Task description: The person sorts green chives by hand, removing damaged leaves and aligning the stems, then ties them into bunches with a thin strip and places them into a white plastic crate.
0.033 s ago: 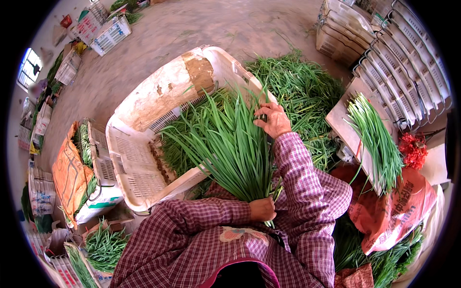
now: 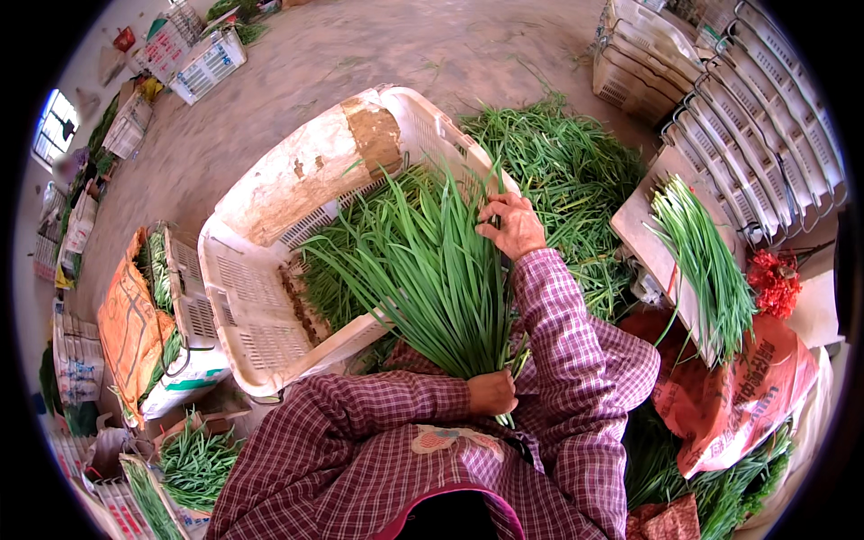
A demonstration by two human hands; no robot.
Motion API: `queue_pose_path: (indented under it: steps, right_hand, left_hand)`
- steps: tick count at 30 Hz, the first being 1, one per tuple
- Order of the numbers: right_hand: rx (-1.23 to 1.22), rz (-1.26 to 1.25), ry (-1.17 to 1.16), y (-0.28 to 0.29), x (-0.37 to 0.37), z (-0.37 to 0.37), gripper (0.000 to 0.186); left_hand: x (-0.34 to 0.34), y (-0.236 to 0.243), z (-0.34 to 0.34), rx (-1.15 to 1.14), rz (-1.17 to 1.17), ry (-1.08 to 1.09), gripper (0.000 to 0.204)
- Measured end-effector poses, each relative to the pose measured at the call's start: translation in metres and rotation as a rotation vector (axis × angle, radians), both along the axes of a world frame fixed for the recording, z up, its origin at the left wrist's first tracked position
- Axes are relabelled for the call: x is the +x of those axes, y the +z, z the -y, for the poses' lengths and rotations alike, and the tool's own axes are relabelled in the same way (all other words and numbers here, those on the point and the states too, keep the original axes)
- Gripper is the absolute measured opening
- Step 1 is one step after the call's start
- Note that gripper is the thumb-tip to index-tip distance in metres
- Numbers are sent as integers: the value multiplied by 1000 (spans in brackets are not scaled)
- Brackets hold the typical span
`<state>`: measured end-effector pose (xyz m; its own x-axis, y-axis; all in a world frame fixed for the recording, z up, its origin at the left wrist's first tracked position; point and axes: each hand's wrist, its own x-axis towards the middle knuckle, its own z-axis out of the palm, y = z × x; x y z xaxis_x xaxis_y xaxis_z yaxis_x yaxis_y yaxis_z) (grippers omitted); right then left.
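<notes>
My left hand [image 2: 492, 393] is wrapped round the lower end of a bunch of garlic chives [image 2: 441, 279], held over my lap. Its long flat green leaves fan up and away over the near rim of a white plastic crate [image 2: 256, 315]. Higher up, at the right edge of the fan, my right hand [image 2: 515, 225] has its thumb and fingers pinched on leaves near their tips. More loose greens [image 2: 337, 292] lie inside the crate, beneath the bunch.
A heap of loose chives [image 2: 576, 171] lies right of the crate. On a board [image 2: 661, 229] rests a trimmed bunch [image 2: 706, 261], beside red ties [image 2: 774, 283] and a red sack [image 2: 738, 396]. Stacked crates [image 2: 756, 117] stand far right; an orange-covered crate [image 2: 135, 315] stands left.
</notes>
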<state>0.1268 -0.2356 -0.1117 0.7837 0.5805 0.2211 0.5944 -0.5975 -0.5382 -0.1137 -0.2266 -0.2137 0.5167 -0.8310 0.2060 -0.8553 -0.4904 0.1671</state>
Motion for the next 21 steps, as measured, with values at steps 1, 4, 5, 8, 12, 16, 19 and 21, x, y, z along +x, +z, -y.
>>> queue_pose_path:
  steps: [1,4,5,8,12,16,19,21]
  right_hand:
    - [9,-14,3,-2,0,-1,23]
    - [64,140,23,-8,-4,-2,19]
    - [64,218,-8,-9,-9,-5,17]
    - [24,407,-132,-17,-6,-3,14]
    - [30,358,-524,9,45,24,12]
    - [-260,172,-496,48,53,55,19]
    - [93,288,-282,43,8,33,13]
    - [331,-11,55,47,-41,0,10]
  left_hand:
    - [0,1,-1,-7,-4,2,16]
    - [0,-1,0,-9,-5,1,16]
    - [0,-1,-1,-7,-6,15,16]
    - [0,-4,1,-48,43,19,16]
    - [-1,-8,4,-57,9,-14,18]
    - [0,-16,9,-40,-3,-15,20]
    - [0,-11,10,3,18,5,18]
    - [-1,0,9,37,29,29,17]
